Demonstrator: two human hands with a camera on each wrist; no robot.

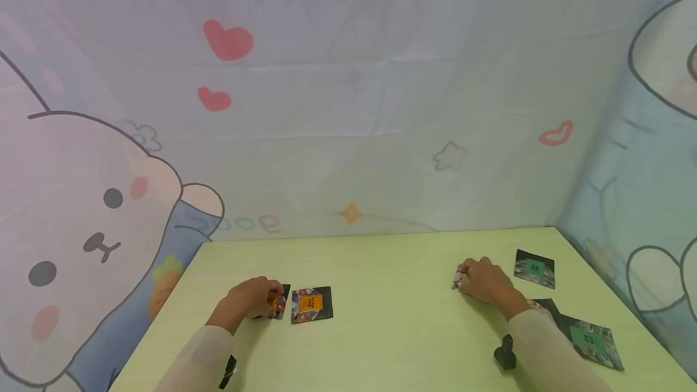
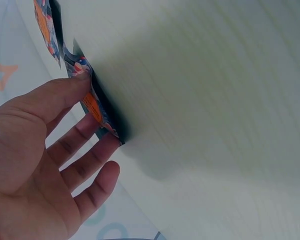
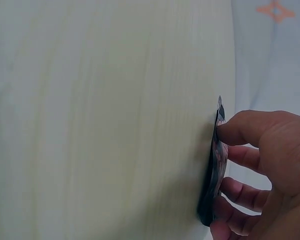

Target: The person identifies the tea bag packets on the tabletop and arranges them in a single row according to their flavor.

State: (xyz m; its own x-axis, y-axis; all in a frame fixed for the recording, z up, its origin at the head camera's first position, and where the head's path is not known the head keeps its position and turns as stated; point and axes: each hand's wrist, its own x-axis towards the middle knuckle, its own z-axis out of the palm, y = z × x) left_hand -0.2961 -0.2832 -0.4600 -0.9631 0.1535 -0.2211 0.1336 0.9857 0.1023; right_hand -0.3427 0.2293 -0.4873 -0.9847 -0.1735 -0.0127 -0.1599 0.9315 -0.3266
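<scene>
My left hand (image 1: 249, 300) pinches a small dark packet with an orange label (image 1: 277, 304) at the left of the table. In the left wrist view, the thumb presses the patterned face of this packet (image 2: 92, 106), with fingertips along its edge. Just right of it lies a second orange-label packet (image 1: 311, 305). Over at the right, my right hand (image 1: 486, 281) grips another packet (image 1: 458, 277) between thumb and fingers. The right wrist view shows this packet (image 3: 217, 165) edge-on, dark-backed with a pinkish patterned face; most of that face is hidden.
Green-label packets lie at the right, one farther back (image 1: 535, 268) and one nearer (image 1: 590, 339). Another dark packet (image 1: 547, 306) shows partly behind the right sleeve. A black object (image 1: 505, 354) is beside that sleeve. A printed cloth backdrop (image 1: 348, 107) stands behind the pale table (image 1: 381, 343).
</scene>
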